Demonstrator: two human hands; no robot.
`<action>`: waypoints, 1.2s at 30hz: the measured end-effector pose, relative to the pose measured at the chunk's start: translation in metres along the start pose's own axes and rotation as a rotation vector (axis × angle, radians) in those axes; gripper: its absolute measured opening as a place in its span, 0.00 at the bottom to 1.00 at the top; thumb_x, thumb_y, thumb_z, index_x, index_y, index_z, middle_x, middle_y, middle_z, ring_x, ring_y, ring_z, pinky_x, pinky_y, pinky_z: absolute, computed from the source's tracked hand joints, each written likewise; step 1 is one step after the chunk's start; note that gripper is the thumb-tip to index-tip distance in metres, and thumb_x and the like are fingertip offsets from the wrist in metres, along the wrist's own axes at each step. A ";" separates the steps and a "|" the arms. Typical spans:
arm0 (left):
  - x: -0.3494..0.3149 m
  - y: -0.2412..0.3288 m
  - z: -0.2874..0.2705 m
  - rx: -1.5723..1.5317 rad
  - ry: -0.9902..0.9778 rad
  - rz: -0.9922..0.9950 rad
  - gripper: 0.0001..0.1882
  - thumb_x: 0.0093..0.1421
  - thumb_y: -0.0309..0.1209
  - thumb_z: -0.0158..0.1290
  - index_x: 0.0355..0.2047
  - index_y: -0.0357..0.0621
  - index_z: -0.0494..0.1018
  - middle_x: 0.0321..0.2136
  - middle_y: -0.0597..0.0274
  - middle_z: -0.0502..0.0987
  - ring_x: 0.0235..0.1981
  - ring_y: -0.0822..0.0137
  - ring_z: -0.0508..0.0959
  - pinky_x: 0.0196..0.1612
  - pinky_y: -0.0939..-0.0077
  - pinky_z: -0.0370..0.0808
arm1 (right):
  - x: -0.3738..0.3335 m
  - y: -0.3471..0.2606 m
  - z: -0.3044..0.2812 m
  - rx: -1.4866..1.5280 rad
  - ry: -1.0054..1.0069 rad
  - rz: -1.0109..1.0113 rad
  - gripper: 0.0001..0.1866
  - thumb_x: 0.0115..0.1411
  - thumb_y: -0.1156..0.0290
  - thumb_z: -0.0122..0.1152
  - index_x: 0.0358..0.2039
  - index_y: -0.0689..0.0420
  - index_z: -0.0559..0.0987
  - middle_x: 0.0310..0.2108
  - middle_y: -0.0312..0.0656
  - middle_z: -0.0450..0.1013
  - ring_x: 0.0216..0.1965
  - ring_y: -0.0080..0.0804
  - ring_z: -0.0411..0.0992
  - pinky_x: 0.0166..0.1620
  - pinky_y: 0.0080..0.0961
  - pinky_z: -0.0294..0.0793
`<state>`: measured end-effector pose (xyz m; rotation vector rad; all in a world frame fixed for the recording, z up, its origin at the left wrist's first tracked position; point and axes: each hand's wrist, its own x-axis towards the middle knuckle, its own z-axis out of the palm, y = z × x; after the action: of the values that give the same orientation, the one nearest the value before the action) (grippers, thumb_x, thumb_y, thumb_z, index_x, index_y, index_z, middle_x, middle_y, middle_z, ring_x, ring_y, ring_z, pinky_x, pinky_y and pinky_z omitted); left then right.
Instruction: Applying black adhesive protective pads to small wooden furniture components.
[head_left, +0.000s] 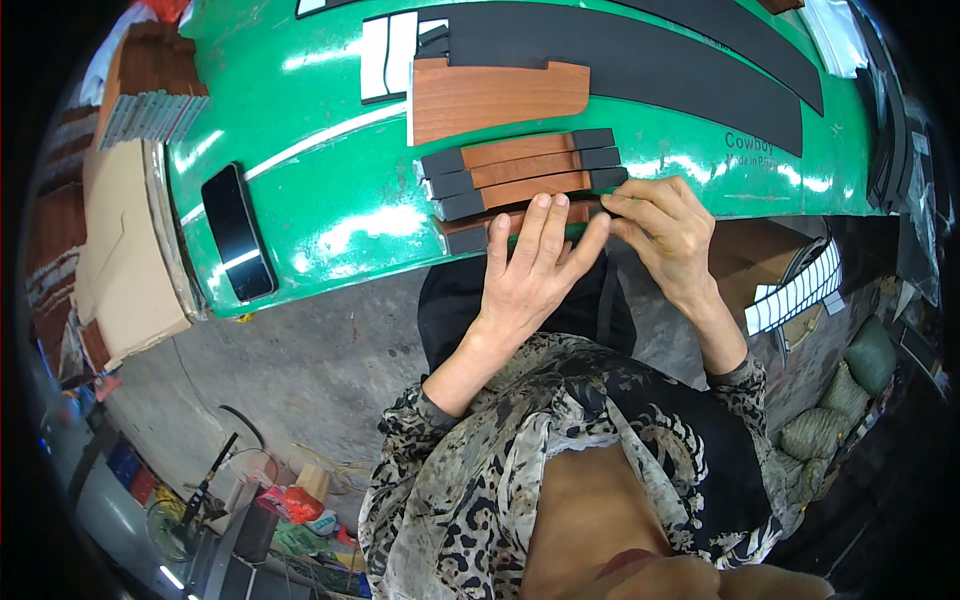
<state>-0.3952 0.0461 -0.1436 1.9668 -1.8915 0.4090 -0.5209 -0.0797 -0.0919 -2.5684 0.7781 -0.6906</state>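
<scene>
My left hand [530, 260] lies with its fingers stretched out across the nearest brown piece with dark ends [467, 241], at the table's near edge, and hides most of it. At that piece's right end my right hand [665, 235] is closed, thumb and forefinger pinching what looks like its dark end. Just beyond my fingertips, several similar brown strips [520, 150] with black end pieces lie overlapping in a row. Farther back is a wider brown wood-grained panel [500, 100], partly over a long black curved strip [690, 85].
The table [340, 190] has a shiny green top. A black phone [238, 235] lies on its left side, near a cardboard box [125, 240] and stacked brown pieces [150, 75]. White pieces [388, 55] lie at the back. Under the right edge, a box holds white striped material [797, 290].
</scene>
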 end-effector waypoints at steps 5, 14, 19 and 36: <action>0.000 0.001 0.000 0.020 -0.014 0.001 0.22 0.57 0.37 0.51 0.53 0.72 0.67 0.49 0.59 0.70 0.53 0.62 0.69 0.61 0.53 0.52 | -0.003 0.003 0.001 0.021 -0.003 0.053 0.15 0.35 0.70 0.70 0.28 0.54 0.81 0.29 0.31 0.73 0.26 0.26 0.67 0.25 0.21 0.69; 0.001 0.001 -0.002 0.029 -0.033 -0.002 0.18 0.58 0.39 0.51 0.49 0.72 0.70 0.49 0.59 0.70 0.54 0.61 0.69 0.61 0.52 0.51 | -0.009 0.012 -0.001 0.159 -0.037 0.046 0.19 0.36 0.67 0.71 0.33 0.55 0.81 0.31 0.35 0.73 0.27 0.29 0.68 0.26 0.22 0.69; 0.002 -0.001 -0.001 0.063 -0.025 0.031 0.20 0.55 0.40 0.55 0.49 0.73 0.70 0.49 0.58 0.70 0.53 0.60 0.69 0.62 0.52 0.50 | -0.026 0.020 -0.009 0.348 0.082 0.302 0.23 0.37 0.69 0.72 0.38 0.59 0.80 0.32 0.41 0.73 0.31 0.32 0.71 0.31 0.25 0.71; -0.003 -0.033 -0.038 -0.197 0.114 0.136 0.27 0.45 0.27 0.61 0.47 0.59 0.68 0.53 0.51 0.64 0.55 0.49 0.64 0.59 0.42 0.51 | 0.014 0.024 0.004 0.537 0.063 0.498 0.14 0.57 0.75 0.55 0.44 0.63 0.73 0.37 0.40 0.72 0.29 0.26 0.68 0.33 0.22 0.69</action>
<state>-0.3605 0.0672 -0.1142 1.6607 -1.9196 0.3500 -0.5186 -0.1059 -0.1019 -1.7881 1.0345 -0.6991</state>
